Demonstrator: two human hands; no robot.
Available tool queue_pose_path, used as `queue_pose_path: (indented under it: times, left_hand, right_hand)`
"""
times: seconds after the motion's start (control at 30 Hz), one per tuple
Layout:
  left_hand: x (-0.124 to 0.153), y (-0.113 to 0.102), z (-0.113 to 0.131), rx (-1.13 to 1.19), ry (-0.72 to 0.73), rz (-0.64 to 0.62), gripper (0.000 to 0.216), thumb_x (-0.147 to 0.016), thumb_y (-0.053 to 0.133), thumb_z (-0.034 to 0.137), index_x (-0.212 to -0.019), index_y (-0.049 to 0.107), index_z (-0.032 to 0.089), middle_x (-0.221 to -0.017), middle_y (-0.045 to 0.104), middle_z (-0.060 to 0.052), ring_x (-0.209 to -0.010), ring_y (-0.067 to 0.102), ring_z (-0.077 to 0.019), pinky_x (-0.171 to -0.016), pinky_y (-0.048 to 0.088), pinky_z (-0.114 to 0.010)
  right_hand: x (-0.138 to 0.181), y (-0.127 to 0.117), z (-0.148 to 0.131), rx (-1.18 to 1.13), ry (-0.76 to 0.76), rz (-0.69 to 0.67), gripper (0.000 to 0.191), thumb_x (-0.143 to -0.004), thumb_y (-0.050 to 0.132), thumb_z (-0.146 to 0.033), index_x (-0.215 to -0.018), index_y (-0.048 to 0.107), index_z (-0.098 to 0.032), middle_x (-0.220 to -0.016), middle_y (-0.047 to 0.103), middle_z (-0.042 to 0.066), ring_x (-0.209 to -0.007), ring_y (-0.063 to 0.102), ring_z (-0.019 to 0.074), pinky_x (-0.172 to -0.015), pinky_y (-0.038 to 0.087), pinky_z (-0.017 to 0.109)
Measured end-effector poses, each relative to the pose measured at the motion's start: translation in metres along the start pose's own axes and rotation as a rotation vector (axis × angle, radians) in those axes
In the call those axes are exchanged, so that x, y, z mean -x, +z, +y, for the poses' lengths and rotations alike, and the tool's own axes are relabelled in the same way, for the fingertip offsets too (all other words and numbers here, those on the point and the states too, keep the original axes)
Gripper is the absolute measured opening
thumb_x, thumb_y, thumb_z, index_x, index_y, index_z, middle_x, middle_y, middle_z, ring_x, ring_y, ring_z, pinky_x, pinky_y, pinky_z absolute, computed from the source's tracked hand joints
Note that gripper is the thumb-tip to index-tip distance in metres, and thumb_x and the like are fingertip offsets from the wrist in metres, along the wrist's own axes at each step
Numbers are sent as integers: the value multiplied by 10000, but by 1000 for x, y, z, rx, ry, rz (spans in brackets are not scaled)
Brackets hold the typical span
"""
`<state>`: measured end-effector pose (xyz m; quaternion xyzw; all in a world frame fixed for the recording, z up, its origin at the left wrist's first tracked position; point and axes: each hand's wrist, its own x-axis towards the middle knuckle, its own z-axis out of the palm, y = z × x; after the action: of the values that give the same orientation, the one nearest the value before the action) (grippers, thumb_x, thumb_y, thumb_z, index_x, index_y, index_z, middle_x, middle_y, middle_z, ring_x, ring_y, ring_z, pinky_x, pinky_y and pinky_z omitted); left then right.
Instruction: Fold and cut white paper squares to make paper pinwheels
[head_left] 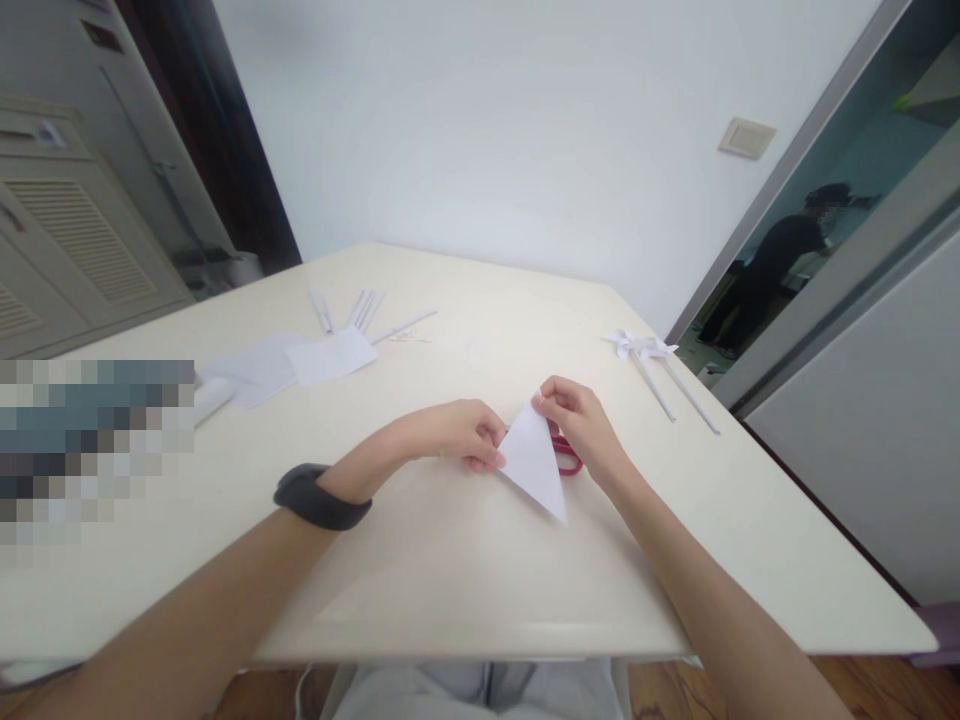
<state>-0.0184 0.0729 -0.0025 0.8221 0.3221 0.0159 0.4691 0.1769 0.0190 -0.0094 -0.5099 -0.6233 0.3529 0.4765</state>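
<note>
A white sheet of paper folded into a triangle (536,465) is held just above the cream table (420,570). My left hand (457,433), with a dark band on its wrist, pinches the triangle's left corner. My right hand (581,425) pinches its top corner. Red scissors (570,462) lie on the table behind the paper, partly hidden under my right hand.
White paper sheets (292,368) and several rolled paper sticks (364,312) lie at the far left. Two paper pinwheels on sticks (656,370) rest at the far right. A person stands beyond the doorway at right (780,265). A blurred patch covers the left edge.
</note>
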Motion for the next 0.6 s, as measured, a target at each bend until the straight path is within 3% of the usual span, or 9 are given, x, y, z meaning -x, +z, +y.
queue_pose_path:
  times: [0.17,0.37,0.6]
  left_hand:
    - [1,-1,0,-20,-5,-53,211,-855,640,286,-706,581,148,-695,620,24,-643,598,-125,-636,497,-284]
    - [0,-1,-5,-73,-17,-76,197,-886,616,306,-782,614,138,-752,637,11,-670,610,-127,-659,523,-299]
    - [1,2,-1,-64,-29,-58,235,-873,629,327,-730,603,142,-701,626,22,-649,606,-128,-653,512,-297]
  right_hand:
    - [3,1,-3,18,4,7,212,-842,519,-314,-654,505,-217,-575,438,-53,-527,420,132,-497,335,261]
    - [0,1,1,81,-5,54,140,-815,591,-276,-707,568,-190,-656,533,-30,-618,497,144,-570,386,270]
    - [2,0,-4,54,-12,60,148,-813,499,-239,-671,536,-218,-599,508,-40,-579,487,148,-546,386,274]
